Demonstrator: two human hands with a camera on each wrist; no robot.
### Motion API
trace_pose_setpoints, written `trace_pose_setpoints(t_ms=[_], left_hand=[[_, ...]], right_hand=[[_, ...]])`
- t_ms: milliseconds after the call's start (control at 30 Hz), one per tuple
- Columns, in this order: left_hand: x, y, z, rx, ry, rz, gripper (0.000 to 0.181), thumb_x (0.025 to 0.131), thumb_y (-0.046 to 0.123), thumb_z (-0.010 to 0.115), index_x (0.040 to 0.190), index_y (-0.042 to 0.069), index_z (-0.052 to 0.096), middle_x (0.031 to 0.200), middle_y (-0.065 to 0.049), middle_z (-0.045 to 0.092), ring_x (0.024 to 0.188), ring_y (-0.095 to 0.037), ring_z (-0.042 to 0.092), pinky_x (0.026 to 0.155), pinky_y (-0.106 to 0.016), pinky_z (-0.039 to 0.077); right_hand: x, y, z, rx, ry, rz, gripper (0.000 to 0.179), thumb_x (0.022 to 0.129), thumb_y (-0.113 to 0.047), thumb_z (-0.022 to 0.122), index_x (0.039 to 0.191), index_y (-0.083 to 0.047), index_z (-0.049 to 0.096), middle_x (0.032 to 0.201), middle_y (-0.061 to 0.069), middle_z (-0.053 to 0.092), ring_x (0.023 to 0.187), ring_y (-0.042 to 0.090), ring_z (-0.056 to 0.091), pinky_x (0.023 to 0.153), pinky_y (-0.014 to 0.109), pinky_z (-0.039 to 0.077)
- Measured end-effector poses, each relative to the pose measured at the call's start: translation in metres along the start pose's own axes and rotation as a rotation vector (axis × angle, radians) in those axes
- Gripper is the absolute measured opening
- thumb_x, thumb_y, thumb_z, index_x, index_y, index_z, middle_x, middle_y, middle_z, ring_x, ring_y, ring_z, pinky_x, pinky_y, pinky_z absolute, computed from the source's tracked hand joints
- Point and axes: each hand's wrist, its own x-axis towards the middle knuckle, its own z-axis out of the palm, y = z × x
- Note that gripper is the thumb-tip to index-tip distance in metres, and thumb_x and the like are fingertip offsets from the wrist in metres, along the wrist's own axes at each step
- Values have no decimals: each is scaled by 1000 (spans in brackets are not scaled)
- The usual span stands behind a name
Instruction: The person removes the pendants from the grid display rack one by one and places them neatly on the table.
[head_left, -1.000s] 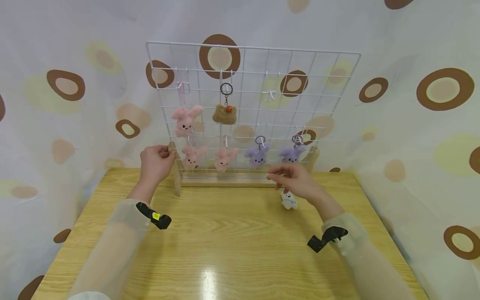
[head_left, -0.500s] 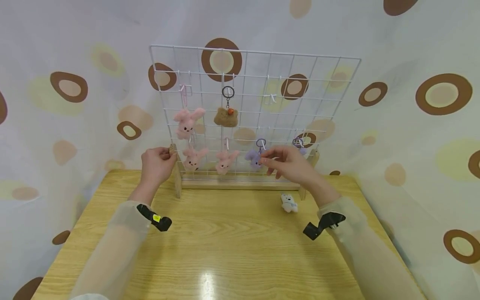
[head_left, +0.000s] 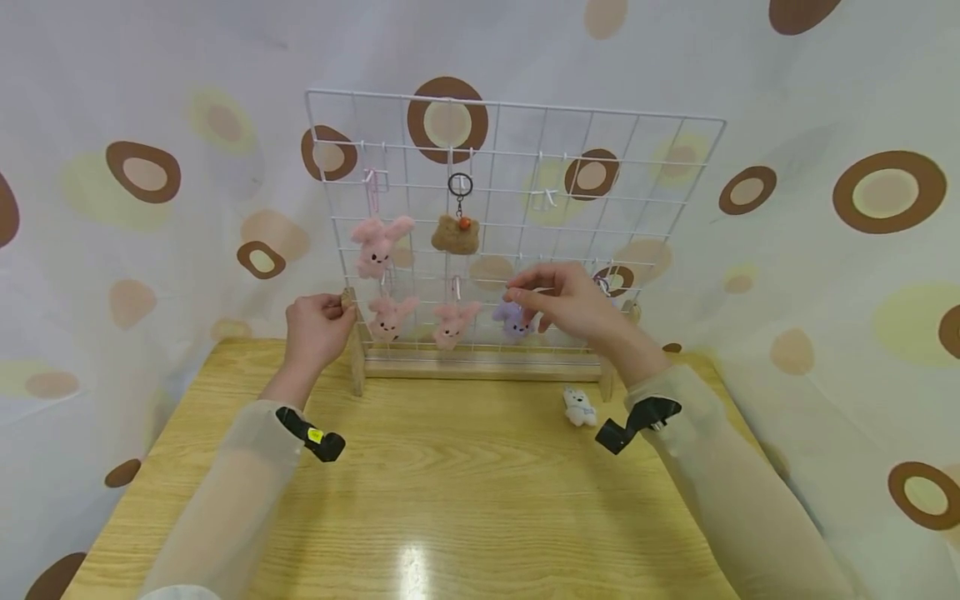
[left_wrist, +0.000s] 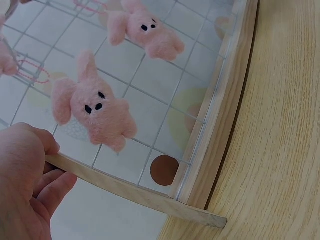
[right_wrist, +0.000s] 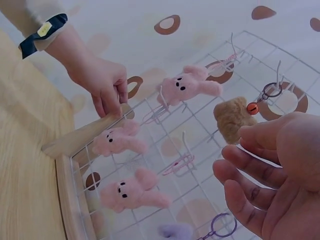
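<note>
My left hand (head_left: 318,333) grips the top of the wooden side post (left_wrist: 125,187) of the display stand, thumb and fingers on either side of it. My right hand (head_left: 566,304), fingers loosely bent and holding nothing, is raised before the white wire grid (head_left: 517,108). Its fingertips overlap a purple bunny keychain (head_left: 516,321) in the head view; the purple ring (right_wrist: 223,225) hangs below that hand in the right wrist view. To the left hang pink bunny keychains (left_wrist: 100,105) and a brown plush keychain (right_wrist: 232,120) with an orange bell. Another purple bunny is mostly hidden behind the right hand.
A small white plush animal (head_left: 579,407) lies on the wooden table (head_left: 450,475) at the stand's right foot. A bare white hook (head_left: 545,198) sits at the grid's upper right. Patterned cloth (head_left: 810,333) stands behind and beside the table.
My right hand has risen from above the white plush animal and moved left to the nearer purple bunny. The left hand stays on the post.
</note>
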Motion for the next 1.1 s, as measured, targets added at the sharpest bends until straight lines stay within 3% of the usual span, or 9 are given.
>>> trace_pose_setpoints(t_ms=[167, 567, 800, 1100], left_hand=[[0, 0, -1, -4, -8, -5, 32, 103, 15, 67, 119, -11, 74, 107, -27, 76, 101, -36, 76, 84, -50, 62], [1, 0, 0, -1, 8, 17, 31, 102, 15, 68, 116, -11, 75, 105, -26, 76, 98, -36, 77, 83, -50, 62], [2, 0, -1, -13, -1, -2, 31, 102, 15, 68, 118, -11, 74, 106, -27, 76, 100, -36, 77, 84, -50, 62], [2, -1, 0, 8, 2, -3, 31, 102, 15, 68, 118, -11, 74, 106, -26, 76, 99, -36, 77, 84, -49, 62]], right_hand=[[9, -13, 0, -4, 10, -20, 29, 104, -22, 72, 123, 0, 73, 116, 11, 74, 82, 28, 71, 65, 36, 58], [30, -29, -2, 4, 46, -17, 27, 104, -26, 72, 121, -5, 75, 115, 8, 74, 87, 32, 71, 65, 36, 60], [40, -35, 1, 12, 68, -26, 25, 103, -24, 73, 120, -5, 75, 116, 9, 74, 84, 28, 71, 64, 35, 59], [50, -46, 14, -12, 104, -107, 24, 105, -19, 70, 124, -6, 73, 118, 11, 72, 88, 35, 71, 62, 34, 58]])
